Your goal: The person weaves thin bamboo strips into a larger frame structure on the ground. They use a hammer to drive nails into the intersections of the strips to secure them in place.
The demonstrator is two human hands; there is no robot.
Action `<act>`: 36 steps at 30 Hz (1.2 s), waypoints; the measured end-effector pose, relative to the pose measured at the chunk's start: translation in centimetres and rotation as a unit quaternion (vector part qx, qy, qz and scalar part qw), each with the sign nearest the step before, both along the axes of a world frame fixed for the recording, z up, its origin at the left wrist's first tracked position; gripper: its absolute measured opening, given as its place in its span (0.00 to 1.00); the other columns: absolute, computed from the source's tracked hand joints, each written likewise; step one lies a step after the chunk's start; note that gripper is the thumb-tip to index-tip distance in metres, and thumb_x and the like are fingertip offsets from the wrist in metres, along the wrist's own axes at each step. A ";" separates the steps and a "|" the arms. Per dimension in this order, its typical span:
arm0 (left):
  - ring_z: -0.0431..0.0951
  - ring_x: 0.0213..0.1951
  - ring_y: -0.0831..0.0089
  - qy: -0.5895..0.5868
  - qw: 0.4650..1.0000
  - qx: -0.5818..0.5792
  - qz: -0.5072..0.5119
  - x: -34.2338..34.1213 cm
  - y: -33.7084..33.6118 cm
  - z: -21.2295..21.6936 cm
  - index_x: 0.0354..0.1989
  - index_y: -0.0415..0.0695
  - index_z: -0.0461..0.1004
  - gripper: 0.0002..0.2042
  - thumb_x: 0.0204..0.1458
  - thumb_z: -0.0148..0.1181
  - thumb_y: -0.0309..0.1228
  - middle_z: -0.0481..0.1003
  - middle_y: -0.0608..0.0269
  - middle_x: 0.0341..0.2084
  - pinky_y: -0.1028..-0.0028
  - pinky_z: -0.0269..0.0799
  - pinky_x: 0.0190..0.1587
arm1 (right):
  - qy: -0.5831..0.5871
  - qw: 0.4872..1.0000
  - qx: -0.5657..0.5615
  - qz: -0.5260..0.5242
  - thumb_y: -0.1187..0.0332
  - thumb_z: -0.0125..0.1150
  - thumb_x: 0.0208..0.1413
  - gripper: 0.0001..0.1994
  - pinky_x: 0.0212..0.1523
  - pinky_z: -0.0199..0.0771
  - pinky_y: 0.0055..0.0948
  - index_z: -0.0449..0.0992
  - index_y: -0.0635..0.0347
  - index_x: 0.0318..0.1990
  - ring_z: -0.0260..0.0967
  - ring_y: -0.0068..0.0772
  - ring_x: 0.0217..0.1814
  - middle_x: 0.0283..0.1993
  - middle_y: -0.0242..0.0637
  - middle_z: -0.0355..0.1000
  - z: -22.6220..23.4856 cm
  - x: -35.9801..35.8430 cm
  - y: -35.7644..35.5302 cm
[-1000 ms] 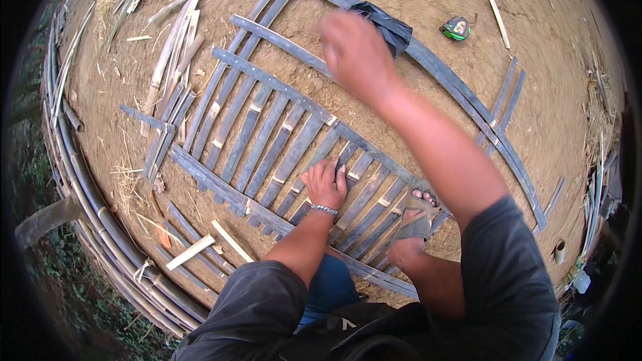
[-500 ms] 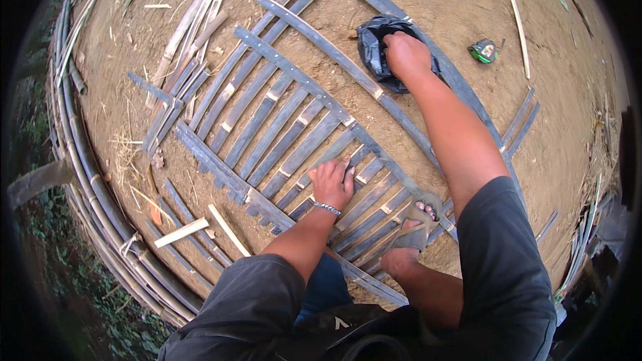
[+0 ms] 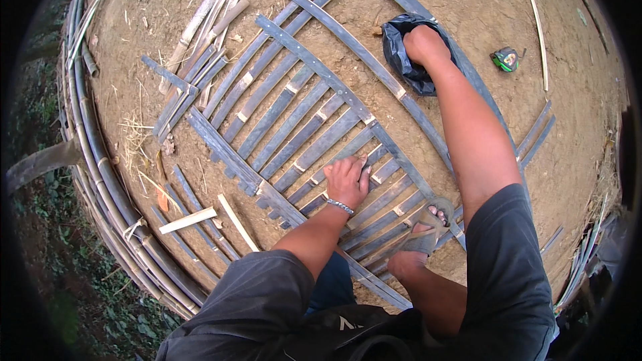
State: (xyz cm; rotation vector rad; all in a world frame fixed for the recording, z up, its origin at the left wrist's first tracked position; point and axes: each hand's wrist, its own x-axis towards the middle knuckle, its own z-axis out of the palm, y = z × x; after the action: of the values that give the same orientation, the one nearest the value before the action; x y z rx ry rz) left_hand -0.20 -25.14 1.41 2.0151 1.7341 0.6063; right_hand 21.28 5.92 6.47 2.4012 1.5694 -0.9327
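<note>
Left: smooth, jointed bamboo poles (image 3: 100,154), bowed in outline. Centre: ladder-like frame (image 3: 319,152) of flat, dark slats on grainy earth (image 3: 468,0); the left hand (image 3: 346,180) rests upon it, fingers bent, grip indeterminable. Right: crinkled black plastic bag (image 3: 396,50); right hand (image 3: 426,45) inside, fingers hidden, closure indeterminable; rounded green-and-black tape measure (image 3: 506,59).

Right hand (image 3: 425,44) inside black bag (image 3: 404,68).

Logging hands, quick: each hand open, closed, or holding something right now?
Left hand: on slats; whether holding anything cannot be told.
Right hand: partly inside the black bag; open or closed cannot be told.
</note>
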 end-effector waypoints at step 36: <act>0.74 0.47 0.61 0.001 1.000 -0.023 -0.009 0.3 -0.1 0.3 0.50 0.45 0.80 0.15 0.55 0.67 0.32 0.77 0.61 0.44 0.60 0.58 0.52 | -0.081 0.903 0.400 0.136 0.61 0.59 0.64 0.10 0.52 0.72 0.46 0.80 0.57 0.42 0.76 0.48 0.50 0.43 0.40 0.79 5.0 3.9 -7.5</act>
State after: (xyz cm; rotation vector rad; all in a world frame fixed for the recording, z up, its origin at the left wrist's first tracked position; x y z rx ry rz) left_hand 0.06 -25.22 1.71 1.9981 1.7140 0.5525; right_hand 25.16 -1.57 11.43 2.4751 2.4702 0.0077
